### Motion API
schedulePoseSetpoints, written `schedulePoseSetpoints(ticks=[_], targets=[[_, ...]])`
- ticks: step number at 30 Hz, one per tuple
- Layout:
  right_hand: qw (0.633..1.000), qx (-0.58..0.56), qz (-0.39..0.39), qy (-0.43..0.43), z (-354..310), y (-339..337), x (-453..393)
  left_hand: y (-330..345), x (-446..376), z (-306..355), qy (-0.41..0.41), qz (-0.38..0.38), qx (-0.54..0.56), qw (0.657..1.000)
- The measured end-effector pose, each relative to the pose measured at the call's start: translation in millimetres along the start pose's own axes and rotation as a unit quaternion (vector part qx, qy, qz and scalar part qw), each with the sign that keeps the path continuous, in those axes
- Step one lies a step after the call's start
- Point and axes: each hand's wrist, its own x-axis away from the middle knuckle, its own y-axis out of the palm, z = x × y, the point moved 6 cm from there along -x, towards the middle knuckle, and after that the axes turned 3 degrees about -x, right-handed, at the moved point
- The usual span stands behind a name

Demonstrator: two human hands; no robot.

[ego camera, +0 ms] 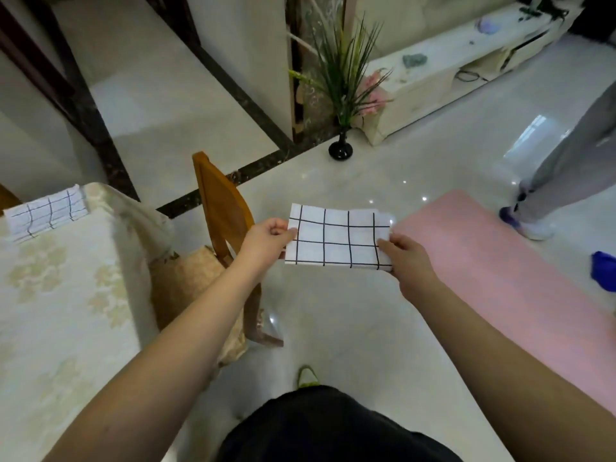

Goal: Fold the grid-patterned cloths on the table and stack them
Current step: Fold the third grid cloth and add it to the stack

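A white cloth with a black grid (336, 238), folded into a small rectangle, hangs in the air above the floor, away from the table. My left hand (266, 243) pinches its left edge and my right hand (408, 261) pinches its right edge, stretching it flat between them. A second folded grid cloth (46, 211) lies on the far corner of the table (66, 295), which is covered with a pale floral tablecloth, at the left of the view.
A wooden chair (220, 208) with a cushion stands beside the table, just left of my left arm. A pink mat (500, 278) lies on the glossy floor to the right. Another person's legs (560, 175) stand at the far right. A black vase with a plant (340, 150) sits beyond.
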Motion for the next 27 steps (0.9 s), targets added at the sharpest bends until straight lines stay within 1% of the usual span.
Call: schedulePoseSetpoints(ticks=[5,11,19,21,27], targets=[[1.000,0.012,-0.020,0.003,-29,26,-56,-10,-54,6,-0.040,0.004,0.029,0.999],[0.998,0.023,-0.066,0.008,-57,64,-138,-14,-115,10,-0.082,0.051,0.054,0.994],[0.986,0.065,-0.152,0.008,-106,120,-266,-24,-195,48,-0.118,0.118,0.074,0.983],[0.980,0.078,-0.181,0.010,-119,136,-289,-30,-208,57,-0.125,0.140,0.064,0.980],[0.962,0.121,-0.245,0.006,-145,196,-343,-55,-235,65,-0.138,0.182,0.087,0.970]])
